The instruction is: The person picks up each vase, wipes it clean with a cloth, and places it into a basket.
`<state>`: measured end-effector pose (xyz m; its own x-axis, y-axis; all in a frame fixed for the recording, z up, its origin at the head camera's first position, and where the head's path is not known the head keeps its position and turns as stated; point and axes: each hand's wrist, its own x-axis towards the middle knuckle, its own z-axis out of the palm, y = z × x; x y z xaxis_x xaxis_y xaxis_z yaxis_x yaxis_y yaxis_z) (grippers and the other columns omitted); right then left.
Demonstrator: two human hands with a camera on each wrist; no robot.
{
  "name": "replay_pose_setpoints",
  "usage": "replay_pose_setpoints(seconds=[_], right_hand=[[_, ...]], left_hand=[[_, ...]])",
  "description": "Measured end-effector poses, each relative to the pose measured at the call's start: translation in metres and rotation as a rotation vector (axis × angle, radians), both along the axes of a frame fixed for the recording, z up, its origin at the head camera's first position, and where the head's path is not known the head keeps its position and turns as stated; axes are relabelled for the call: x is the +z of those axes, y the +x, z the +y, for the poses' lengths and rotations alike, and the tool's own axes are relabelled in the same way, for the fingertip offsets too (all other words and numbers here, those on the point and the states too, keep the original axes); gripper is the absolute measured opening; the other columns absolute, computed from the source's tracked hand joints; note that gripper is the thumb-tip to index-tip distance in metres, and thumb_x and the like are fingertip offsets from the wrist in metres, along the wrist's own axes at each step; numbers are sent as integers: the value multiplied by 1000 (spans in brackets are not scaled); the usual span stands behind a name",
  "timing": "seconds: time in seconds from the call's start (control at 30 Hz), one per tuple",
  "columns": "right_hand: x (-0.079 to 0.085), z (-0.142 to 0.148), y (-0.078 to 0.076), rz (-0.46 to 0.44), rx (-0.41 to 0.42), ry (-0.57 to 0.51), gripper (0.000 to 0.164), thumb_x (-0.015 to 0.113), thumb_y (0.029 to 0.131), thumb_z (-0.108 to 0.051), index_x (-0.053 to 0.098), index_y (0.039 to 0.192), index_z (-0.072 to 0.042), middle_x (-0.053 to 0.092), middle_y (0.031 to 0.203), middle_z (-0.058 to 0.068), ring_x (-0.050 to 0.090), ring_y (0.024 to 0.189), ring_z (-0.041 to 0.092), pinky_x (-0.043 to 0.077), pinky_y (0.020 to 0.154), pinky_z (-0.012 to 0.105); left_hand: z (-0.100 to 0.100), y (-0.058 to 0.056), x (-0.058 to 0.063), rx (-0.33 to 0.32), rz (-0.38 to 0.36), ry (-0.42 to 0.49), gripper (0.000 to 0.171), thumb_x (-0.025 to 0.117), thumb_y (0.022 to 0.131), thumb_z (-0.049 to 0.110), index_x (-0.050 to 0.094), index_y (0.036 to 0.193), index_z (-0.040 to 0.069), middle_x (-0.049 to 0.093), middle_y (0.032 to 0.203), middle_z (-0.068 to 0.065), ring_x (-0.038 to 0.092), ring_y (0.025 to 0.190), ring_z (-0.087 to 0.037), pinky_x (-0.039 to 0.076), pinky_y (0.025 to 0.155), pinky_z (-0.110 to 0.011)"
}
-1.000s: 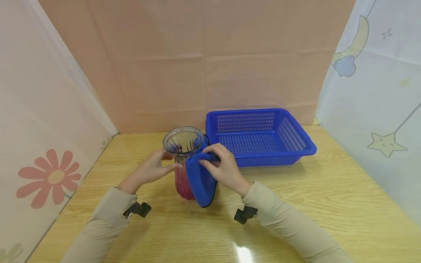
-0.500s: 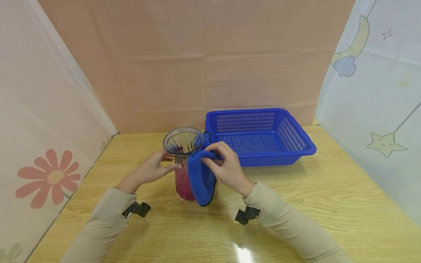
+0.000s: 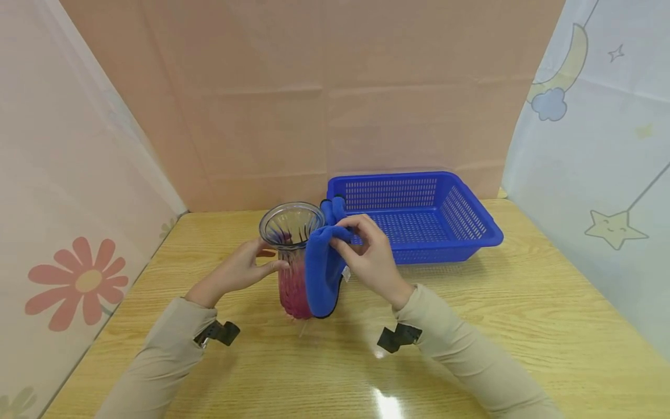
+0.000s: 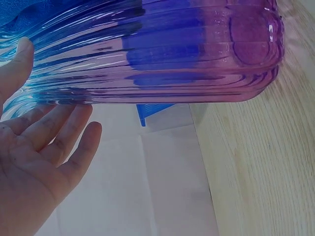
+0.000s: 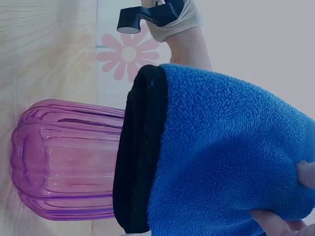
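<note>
Cloth [image 3: 320, 273]: sits higher, farther right than a second ago; the work apparently shifts up the vase [image 3: 293, 285].
Vase: upright on the surface [image 3: 314, 372], left of the basket [image 3: 434, 254].
Left hand [image 3: 238, 267]: grip around the vase's neck.
Right hand [image 3: 374, 259]: grip pinching the cloth.
Hem [image 5: 147, 147]: broad in the right wrist view, a thin edge in the head view.

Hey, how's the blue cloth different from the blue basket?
The blue cloth has a fuzzy surface and dark trim; the blue basket has smooth-looking walls with rows of slots. The cloth hangs folded from the right hand, while the basket sits on the table. The cloth looks smaller as folded; the basket looks larger. They share a strong blue color.
</note>
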<state>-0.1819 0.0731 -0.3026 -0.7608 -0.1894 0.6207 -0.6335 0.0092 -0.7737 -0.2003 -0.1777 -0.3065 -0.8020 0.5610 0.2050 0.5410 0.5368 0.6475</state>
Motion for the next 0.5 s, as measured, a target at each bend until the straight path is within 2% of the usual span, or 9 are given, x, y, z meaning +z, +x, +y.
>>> replay_pose_setpoints(seconds=[0.33,0.5], right_hand=[[-5,-3,0,0,-4,28,19,63,83,7,56,100,6,52,100,17,55,90,5,58,71,22],[-13,-5,0,-4,-13,91,17,63,85,2,57,101,1,53,99,15,53,84,5,58,71,23]], left_hand=[[0,0,0,-3,-1,-2,53,60,90,18,39,135,0,57,126,-20,56,115,-37,48,96,-52],[0,-1,-1,15,-8,0,53,61,90,17,40,135,0,58,126,-20,56,115,-37,48,96,-52]])
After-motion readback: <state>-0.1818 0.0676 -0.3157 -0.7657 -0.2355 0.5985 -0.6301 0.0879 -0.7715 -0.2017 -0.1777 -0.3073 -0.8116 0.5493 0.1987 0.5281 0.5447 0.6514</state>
